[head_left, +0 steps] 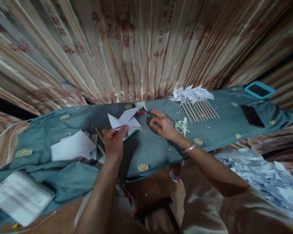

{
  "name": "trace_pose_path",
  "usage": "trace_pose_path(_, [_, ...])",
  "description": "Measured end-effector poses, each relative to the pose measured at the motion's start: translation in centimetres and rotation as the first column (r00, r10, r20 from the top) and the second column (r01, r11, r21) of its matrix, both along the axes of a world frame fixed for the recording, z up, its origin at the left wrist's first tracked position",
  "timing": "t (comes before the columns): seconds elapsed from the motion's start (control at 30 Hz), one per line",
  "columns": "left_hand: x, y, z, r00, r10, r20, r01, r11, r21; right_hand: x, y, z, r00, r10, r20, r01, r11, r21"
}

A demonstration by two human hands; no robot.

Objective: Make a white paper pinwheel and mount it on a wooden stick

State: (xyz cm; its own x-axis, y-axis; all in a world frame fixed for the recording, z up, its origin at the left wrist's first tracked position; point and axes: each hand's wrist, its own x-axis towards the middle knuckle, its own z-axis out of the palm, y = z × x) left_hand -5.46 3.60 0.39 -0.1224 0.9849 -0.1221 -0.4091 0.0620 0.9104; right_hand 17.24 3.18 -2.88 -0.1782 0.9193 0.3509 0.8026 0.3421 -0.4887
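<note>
My left hand [114, 143] grips a white folded paper pinwheel [125, 122] by its lower edge, holding it just above the grey-blue cloth [148, 146]. My right hand [162, 124] rests on the cloth to the right of the pinwheel, fingers curled and reaching toward a small red-rimmed box [142, 111]; whether the fingertips pinch anything is unclear. A silver bangle [189, 148] sits on my right wrist.
Finished paper pinwheels on wooden sticks [197, 104] lie at the back right. Scissors with pale green handles [182, 125] lie beside my right hand. White paper sheets [72, 146], loose sticks [99, 136], a dark phone [252, 116], a blue-framed tablet [258, 89] and paper scraps [266, 178] surround me.
</note>
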Motion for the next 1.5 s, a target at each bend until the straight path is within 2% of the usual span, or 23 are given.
trace_pose_path(0.1, [0.3, -0.2, -0.5, 0.999, -0.038, -0.033, 0.039, 0.999, 0.025, 0.5, -4.4, -1.2, 0.994, 0.072, 0.082, -0.072, 0.997, 0.002])
trace_pose_path(0.2, [0.8, -0.6, -0.6, 0.996, -0.075, -0.054, 0.077, 0.997, 0.031, 0.7, -6.4, -1.8, 0.988, 0.087, 0.128, -0.086, 0.996, -0.013])
trace_pose_path(0.3, [1.1, -0.8, -0.6, 0.994, -0.099, -0.05, 0.101, 0.994, 0.043, 0.9, -6.9, -1.7, 0.986, 0.068, 0.153, -0.068, 0.998, -0.007])
trace_pose_path(0.4, [1.3, -0.8, -0.6, 0.993, -0.108, -0.049, 0.11, 0.993, 0.048, 0.9, -7.3, -1.1, 0.993, -0.011, 0.119, 0.011, 1.0, 0.003])
trace_pose_path(0.53, [1.4, -0.8, -0.6, 0.992, -0.116, -0.052, 0.118, 0.993, 0.029, 0.3, -7.7, -0.3, 0.992, -0.081, 0.1, 0.087, 0.994, -0.059])
trace_pose_path(0.73, [1.6, -1.4, -0.5, 0.981, -0.155, -0.12, 0.159, 0.987, 0.023, -1.7, -7.2, 0.2, 0.933, -0.011, 0.36, 0.081, 0.98, -0.181])
trace_pose_path(0.83, [1.8, -1.7, -0.5, 0.974, -0.186, -0.13, 0.188, 0.982, 0.008, -2.0, -7.2, 0.2, 0.912, 0.026, 0.409, 0.062, 0.978, -0.199])
trace_pose_path(0.9, [1.9, -1.8, -0.4, 0.972, -0.198, -0.127, 0.2, 0.98, 0.002, -1.8, -7.5, 0.4, 0.94, 0.009, 0.342, 0.058, 0.981, -0.186])
trace_pose_path(1.0, [2.0, -1.9, -0.5, 0.971, -0.203, -0.128, 0.205, 0.979, 0.001, -1.4, -8.1, 1.3, 0.998, -0.052, 0.04, 0.057, 0.991, -0.124])
trace_pose_path(1.07, [2.2, -1.9, -0.7, 0.968, -0.205, -0.146, 0.207, 0.978, 0.004, -1.5, -8.6, 2.6, 0.974, -0.103, -0.203, 0.087, 0.993, -0.086])
trace_pose_path(1.13, [2.3, -1.9, -0.9, 0.962, -0.209, -0.177, 0.215, 0.977, 0.011, -2.0, -9.1, 4.1, 0.936, -0.099, -0.339, 0.08, 0.994, -0.07])
trace_pose_path(1.23, [2.7, -2.0, -1.2, 0.949, -0.227, -0.22, 0.237, 0.971, 0.021, -3.2, -9.5, 5.8, 0.921, -0.045, -0.388, 0.036, 0.999, -0.032])
trace_pose_path(1.3, [2.9, -2.2, -1.2, 0.941, -0.246, -0.232, 0.257, 0.966, 0.016, -3.8, -9.4, 6.2, 0.929, -0.008, -0.369, 0.016, 1.0, 0.02])
trace_pose_path(1.4, [3.1, -2.5, -1.0, 0.938, -0.276, -0.209, 0.281, 0.96, -0.004, -4.2, -8.9, 5.8, 0.952, -0.016, -0.306, 0.047, 0.994, 0.096])
trace_pose_path(1.5, [3.2, -2.7, -0.8, 0.936, -0.304, -0.176, 0.303, 0.952, -0.03, -4.2, -8.4, 5.0, 0.961, -0.067, -0.269, 0.102, 0.988, 0.117])
